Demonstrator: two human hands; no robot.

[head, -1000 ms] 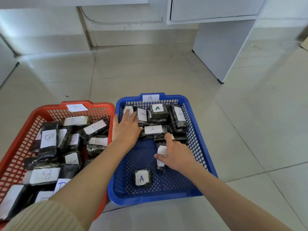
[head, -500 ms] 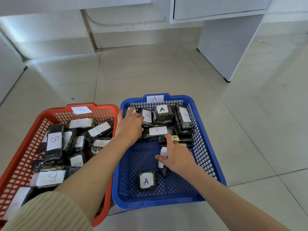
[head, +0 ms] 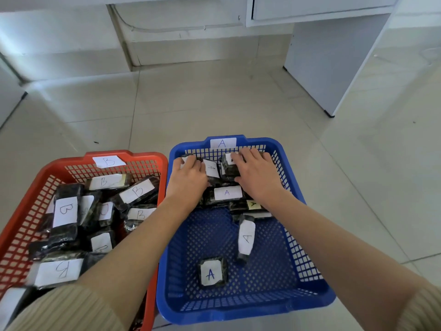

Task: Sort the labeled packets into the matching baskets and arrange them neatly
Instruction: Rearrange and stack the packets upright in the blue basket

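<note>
Floor: pale glossy tiles point(head: 214, 103); red basket point(head: 143, 155) and blue basket point(head: 238, 311) are set side by side.
Room: white cabinet point(head: 322, 68) at right.
A packets point(head: 228, 193): piled at blue basket's far end.
Left hand point(head: 188, 180): curled over A packets; grip unclear.
Right hand point(head: 256, 175): laid flat on them.

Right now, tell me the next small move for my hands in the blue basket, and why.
Probably draw the right hand back to the long A packet and slide it against the far stack. It and the left hand rest on that stack in the blue basket, while this packet and the square A packet lie loose nearer you.
</note>
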